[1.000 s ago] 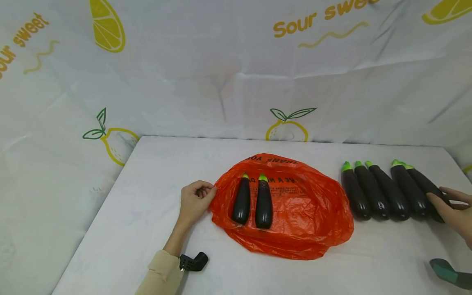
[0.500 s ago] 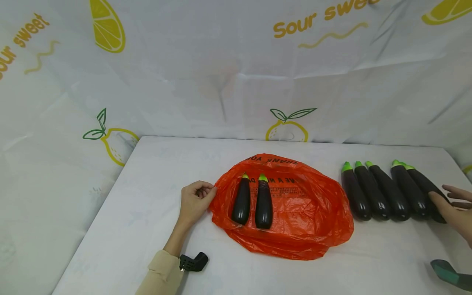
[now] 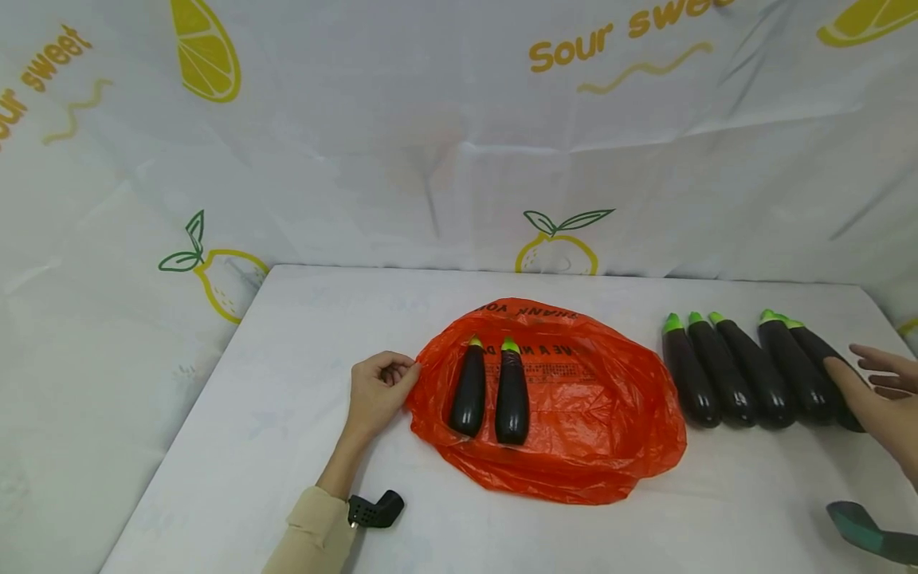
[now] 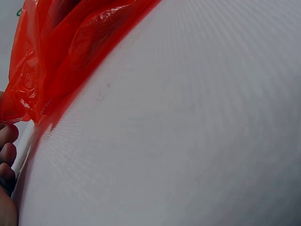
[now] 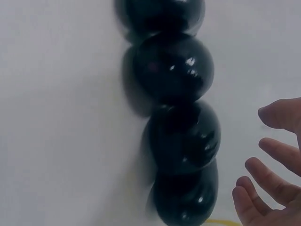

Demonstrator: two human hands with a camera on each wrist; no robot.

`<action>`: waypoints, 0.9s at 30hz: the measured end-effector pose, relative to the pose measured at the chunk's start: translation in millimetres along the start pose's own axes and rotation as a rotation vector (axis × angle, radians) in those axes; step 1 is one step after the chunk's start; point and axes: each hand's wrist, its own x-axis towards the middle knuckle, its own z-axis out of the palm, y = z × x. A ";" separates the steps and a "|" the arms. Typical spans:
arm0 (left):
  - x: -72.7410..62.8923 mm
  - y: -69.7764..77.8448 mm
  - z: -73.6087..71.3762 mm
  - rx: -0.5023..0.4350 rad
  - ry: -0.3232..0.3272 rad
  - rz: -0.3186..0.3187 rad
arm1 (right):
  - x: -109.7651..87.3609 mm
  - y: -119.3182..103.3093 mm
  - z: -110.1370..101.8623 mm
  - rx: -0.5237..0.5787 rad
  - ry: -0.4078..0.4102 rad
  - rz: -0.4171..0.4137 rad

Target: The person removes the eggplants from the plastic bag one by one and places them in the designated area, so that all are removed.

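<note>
My left hand (image 3: 380,391) pinches the left edge of a red plastic bag (image 3: 588,462), which lies spread on the table. In the left wrist view, fingertips (image 4: 8,155) show at the bag's gathered rim. Two dark purple eggplants (image 3: 469,391) with green stem ends lie side by side on the bag's left half. To the right of the bag, several more eggplants (image 3: 760,375) lie in a slanted row. My right hand (image 3: 885,410) hovers by the rightmost eggplant (image 3: 817,343), thumb and fingers spread. The right wrist view shows those fingers (image 5: 270,181) apart from the eggplants, holding nothing.
A white-covered table (image 3: 287,343) carries everything. Behind it hangs a white sheet (image 3: 358,143) with lemon prints and yellow lettering. Black wrist-worn devices (image 3: 376,510) stick out near both forearms.
My right hand has let go of the rightmost eggplant, and its fingers have spread and lifted slightly. The left hand, the bag and the eggplants stay in place.
</note>
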 end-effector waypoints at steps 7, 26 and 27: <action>0.4 -2.1 -1.0 -0.001 -0.007 0.010 | -1.8 -11.9 -1.2 0.065 -0.056 -0.064; 1.0 -0.7 2.2 0.040 0.008 -0.005 | -41.6 -101.1 -14.0 0.162 -0.234 -0.213; 0.9 2.5 2.1 0.043 0.009 0.000 | -43.5 -103.4 -12.7 0.178 -0.237 -0.229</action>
